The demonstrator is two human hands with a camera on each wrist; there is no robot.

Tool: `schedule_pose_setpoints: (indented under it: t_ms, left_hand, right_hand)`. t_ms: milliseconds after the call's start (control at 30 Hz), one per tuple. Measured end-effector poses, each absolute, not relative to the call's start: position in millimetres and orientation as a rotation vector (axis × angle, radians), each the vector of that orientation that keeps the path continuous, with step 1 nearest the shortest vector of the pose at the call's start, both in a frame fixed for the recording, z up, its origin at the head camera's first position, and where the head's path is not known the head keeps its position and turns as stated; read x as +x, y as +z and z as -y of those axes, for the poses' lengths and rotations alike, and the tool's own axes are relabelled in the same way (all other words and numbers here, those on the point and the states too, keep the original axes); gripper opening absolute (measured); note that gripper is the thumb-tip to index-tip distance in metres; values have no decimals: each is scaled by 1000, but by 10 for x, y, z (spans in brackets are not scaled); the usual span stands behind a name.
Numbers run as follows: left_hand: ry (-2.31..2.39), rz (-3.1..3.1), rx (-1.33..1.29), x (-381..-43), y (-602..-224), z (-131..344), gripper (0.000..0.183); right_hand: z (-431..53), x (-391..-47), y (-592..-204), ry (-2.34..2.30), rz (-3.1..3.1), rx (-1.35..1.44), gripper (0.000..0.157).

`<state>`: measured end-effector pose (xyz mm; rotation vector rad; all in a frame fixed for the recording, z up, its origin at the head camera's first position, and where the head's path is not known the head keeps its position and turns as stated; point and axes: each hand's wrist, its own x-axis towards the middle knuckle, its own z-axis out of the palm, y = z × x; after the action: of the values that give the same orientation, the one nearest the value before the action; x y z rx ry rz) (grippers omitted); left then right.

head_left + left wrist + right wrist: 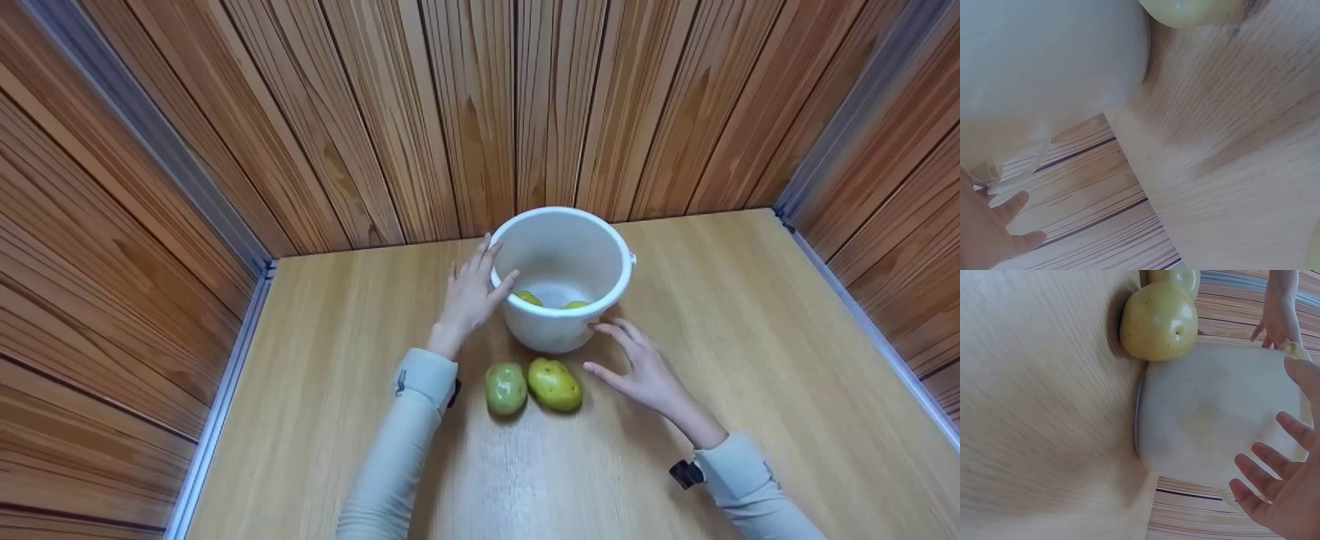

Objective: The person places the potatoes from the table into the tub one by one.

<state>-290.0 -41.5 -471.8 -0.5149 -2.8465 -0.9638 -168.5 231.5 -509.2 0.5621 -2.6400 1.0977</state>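
A white bucket (555, 330) stands upright near the back wall, with parts of two yellow, rounded pieces (528, 298) visible inside. At its left rim is my left hand (471, 291), fingers extended and thumb lying over the edge. My right hand (643, 373) is spread at the bucket's lower right front, fingertips close to its wall and holding nothing. Between the hands, in front of the bucket, lie a dimpled yellow potato (555, 385) and a greener, glossy potato (506, 390), side by side. The right wrist view shows the yellow potato (1158, 323) beside the bucket base.
The bucket sits on a light wooden table (337, 390). Wood-panelled walls (472, 120) rise at the back and both sides, with metal strips (225, 405) along the side edges. A bail handle (1024, 171) hangs at the bucket's rim.
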Motion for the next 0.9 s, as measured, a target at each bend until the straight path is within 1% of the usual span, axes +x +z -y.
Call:
schedule_pose_setpoints:
  t_ms: [467, 733, 900]
  left_hand:
    - [-925, 2857, -521, -2894, -4714, 423, 72]
    - [-932, 2846, -522, -2899, -4726, 417, 72]
    - [-933, 2846, -526, -2893, -4720, 418, 72]
  right_hand:
    - [-2224, -1665, -5208, 1074, 2640, 594, 59]
    - [-2172, -1662, -5311, 1071, 2589, 682, 59]
    - [-2145, -1651, -5349, 1049, 2619, 661, 59]
